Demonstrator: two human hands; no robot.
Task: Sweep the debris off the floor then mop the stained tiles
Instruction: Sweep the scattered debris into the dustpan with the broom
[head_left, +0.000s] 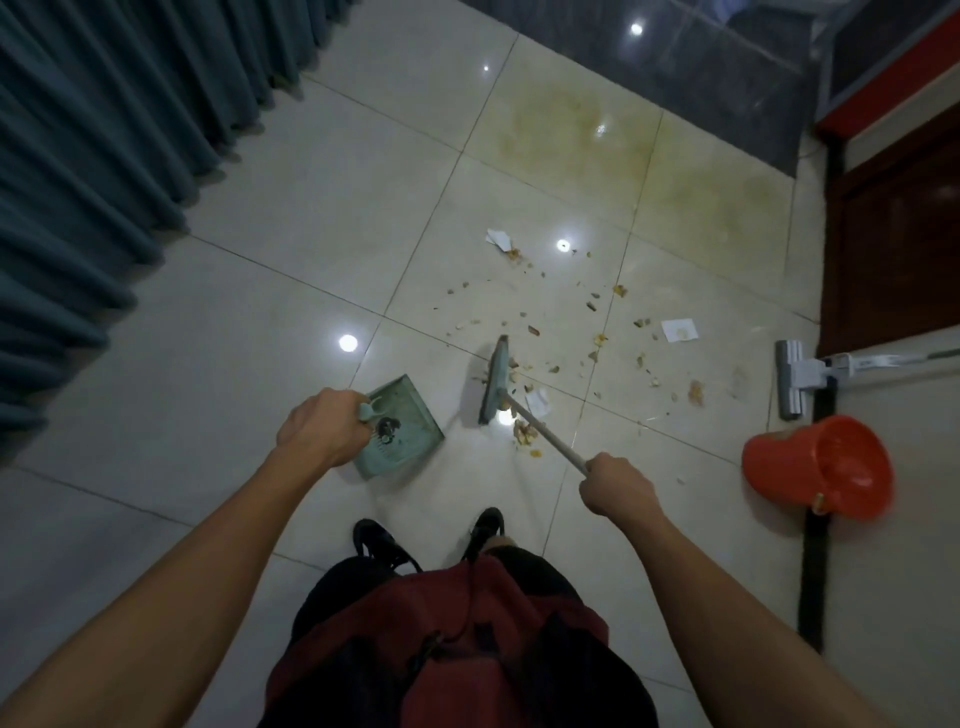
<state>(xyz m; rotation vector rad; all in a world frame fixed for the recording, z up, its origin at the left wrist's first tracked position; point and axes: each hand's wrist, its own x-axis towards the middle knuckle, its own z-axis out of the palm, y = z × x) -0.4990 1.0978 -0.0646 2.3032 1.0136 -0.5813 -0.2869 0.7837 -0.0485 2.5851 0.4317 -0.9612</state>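
Debris (571, 332) on glossy floor tiles (311, 234)

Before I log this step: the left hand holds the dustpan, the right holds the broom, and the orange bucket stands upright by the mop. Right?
Not quite. In the head view the bucket lies tipped on its side, mouth facing the camera. The rest holds: left hand grips the dustpan, right hand the broom, and the mop is nearby.
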